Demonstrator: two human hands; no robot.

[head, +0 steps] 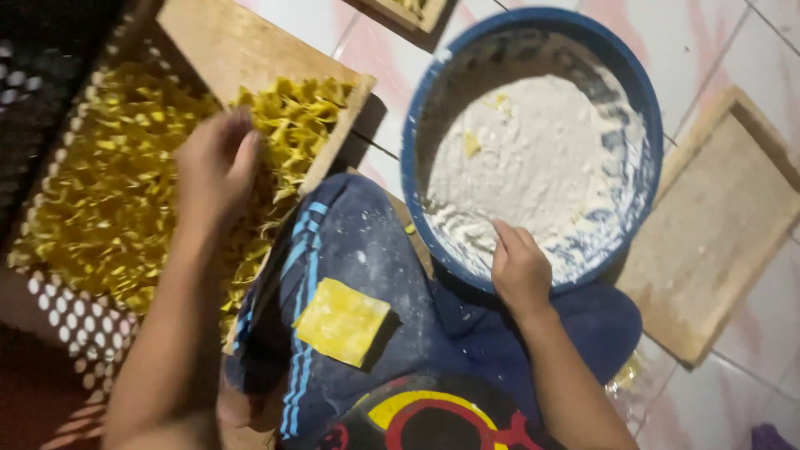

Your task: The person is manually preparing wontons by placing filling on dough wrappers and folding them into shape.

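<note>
My left hand (215, 167) hovers over a heap of yellow folded dough pieces (108, 183) on a wooden tray (242, 46), fingers loosely curled; what it holds is hidden. My right hand (518, 271) rests on the near rim of a blue basin (433, 100) filled with white flour (533, 158), fingers dipping into the flour. A flat yellow stack of dough squares (342, 321) lies on my knee, on dark blue trousers with light blue stripes.
An empty wooden tray (717, 225) lies on the tiled floor at the right. A perforated plastic crate (75, 317) sits under the dough heap at the left. Another tray corner (408, 10) shows at the top edge.
</note>
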